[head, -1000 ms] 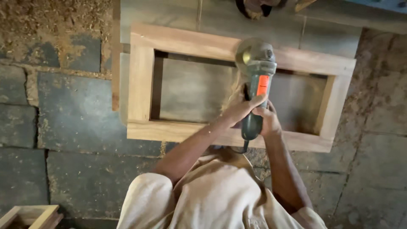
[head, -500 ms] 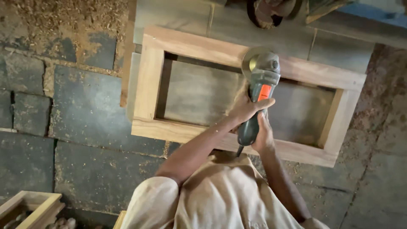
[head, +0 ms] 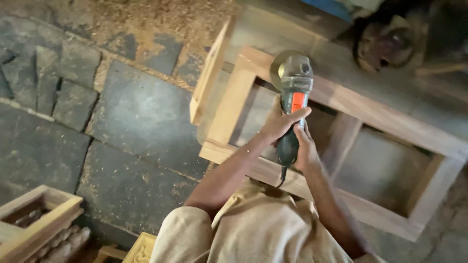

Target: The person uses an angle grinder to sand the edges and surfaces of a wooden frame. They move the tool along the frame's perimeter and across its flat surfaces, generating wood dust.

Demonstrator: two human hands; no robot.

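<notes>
Here both hands, left hand (head: 280,122) and right hand (head: 304,148), grip the angle grinder (head: 292,92), sanding the wooden frame's (head: 390,114) far rail; steady pressure seems needed.

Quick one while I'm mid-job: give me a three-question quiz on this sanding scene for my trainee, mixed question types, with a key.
1. True or false: both hands grip the angle grinder.
2. Multiple choice: the grinder's disc sits over which part of the wooden frame? A) the far rail, near its left corner B) the near rail C) the middle upright.
3. Short answer: what lies scattered on the stone floor beyond the frame?

Key
1. True: the left hand wraps the body below the orange switch, and the right hand holds the tail end.
2. A.
3. Sawdust.
</notes>
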